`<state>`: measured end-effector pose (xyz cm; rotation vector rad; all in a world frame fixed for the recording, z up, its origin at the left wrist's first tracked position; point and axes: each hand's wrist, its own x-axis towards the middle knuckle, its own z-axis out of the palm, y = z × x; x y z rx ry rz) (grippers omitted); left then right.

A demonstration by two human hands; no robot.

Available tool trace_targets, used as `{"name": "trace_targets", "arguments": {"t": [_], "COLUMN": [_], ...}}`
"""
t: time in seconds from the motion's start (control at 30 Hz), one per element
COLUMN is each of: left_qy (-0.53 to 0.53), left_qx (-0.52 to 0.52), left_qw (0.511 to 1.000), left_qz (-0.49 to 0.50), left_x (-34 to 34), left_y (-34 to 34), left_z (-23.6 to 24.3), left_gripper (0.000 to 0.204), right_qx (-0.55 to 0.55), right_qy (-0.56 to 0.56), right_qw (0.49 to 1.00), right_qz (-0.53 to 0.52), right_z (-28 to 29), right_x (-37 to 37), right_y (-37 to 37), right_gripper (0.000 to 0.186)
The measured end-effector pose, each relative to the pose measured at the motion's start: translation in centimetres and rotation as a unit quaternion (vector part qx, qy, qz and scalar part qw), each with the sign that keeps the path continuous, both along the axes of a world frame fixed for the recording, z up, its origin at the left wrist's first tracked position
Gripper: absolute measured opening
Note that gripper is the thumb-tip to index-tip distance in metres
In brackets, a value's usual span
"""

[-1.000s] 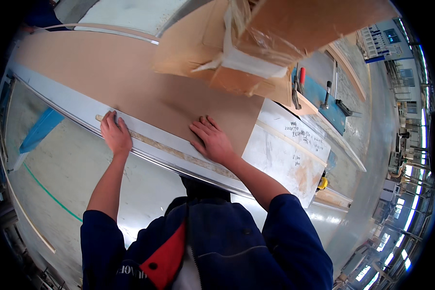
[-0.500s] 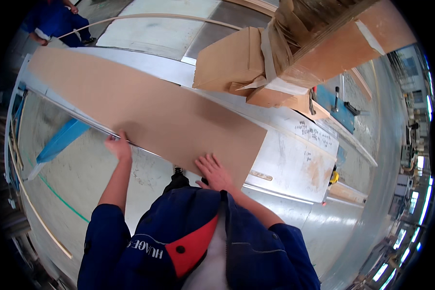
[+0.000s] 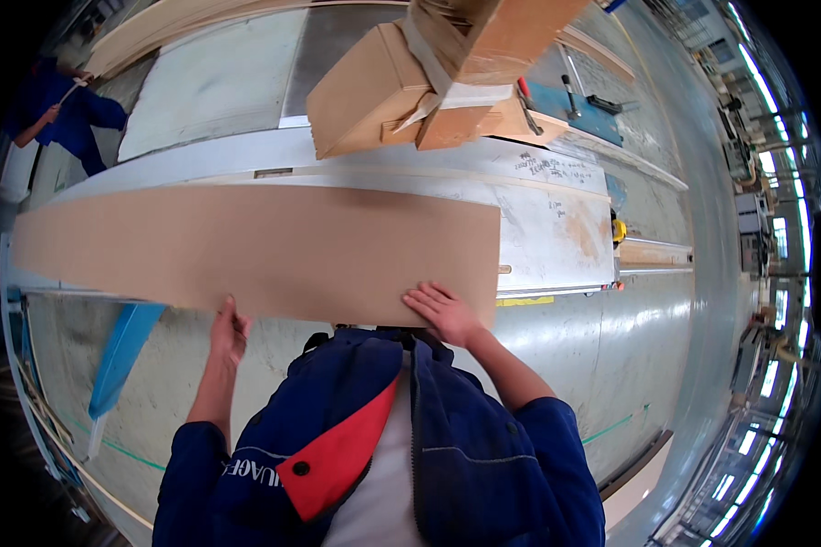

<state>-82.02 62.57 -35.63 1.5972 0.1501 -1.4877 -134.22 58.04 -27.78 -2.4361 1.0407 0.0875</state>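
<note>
A long, flat brown board (image 3: 274,242) lies across the white work table in front of me, its near edge close to my waist. My right hand (image 3: 442,312) rests palm down on the board near its right end, fingers stretched out. At the near edge, left of my body, my left hand (image 3: 229,334) has its fingers curled, one fingertip over the board's rim. Any fingers under the board are hidden.
Beyond the board stands a taped brown cardboard stack (image 3: 374,87) on the white table (image 3: 566,228). A yellow tool (image 3: 618,230) sits at the table's right end. Blue sheeting (image 3: 123,356) hangs at the left. A co-worker in blue (image 3: 68,123) is at the far left.
The board now lies more level across my view, its left part nearer me. My left hand has turned and sits lower at its edge; my right hand appears farther right.
</note>
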Motion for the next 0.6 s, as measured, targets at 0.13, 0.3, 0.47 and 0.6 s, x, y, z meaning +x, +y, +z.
{"name": "trace_targets", "arguments": {"t": [0.13, 0.3, 0.47, 0.6], "left_qy": [0.022, -0.019, -0.095, -0.18], "left_qx": [0.032, 0.012, 0.014, 0.088], "left_qw": [0.999, 0.997, 0.981, 0.956], "left_qz": [-0.034, 0.078, 0.17, 0.215], "left_x": [-2.5, 2.9, 2.9, 0.1], "left_y": [0.4, -3.6, -6.8, -7.2], "left_z": [-0.5, -2.1, -2.7, -0.6], "left_gripper": [0.045, 0.077, 0.093, 0.099], "right_qx": [-0.018, -0.174, 0.088, -0.017], "right_qy": [0.015, 0.0, -0.346, -0.19], "right_qw": [0.972, 0.56, 0.17, 0.09], "right_qz": [-0.233, -0.81, -0.919, -0.978], "right_z": [2.1, -1.0, -4.5, -3.9], "right_x": [-5.9, -16.6, -23.4, -22.3], "right_y": [2.7, 1.1, -5.2, -7.6], "right_gripper": [0.099, 0.097, 0.089, 0.099]}}
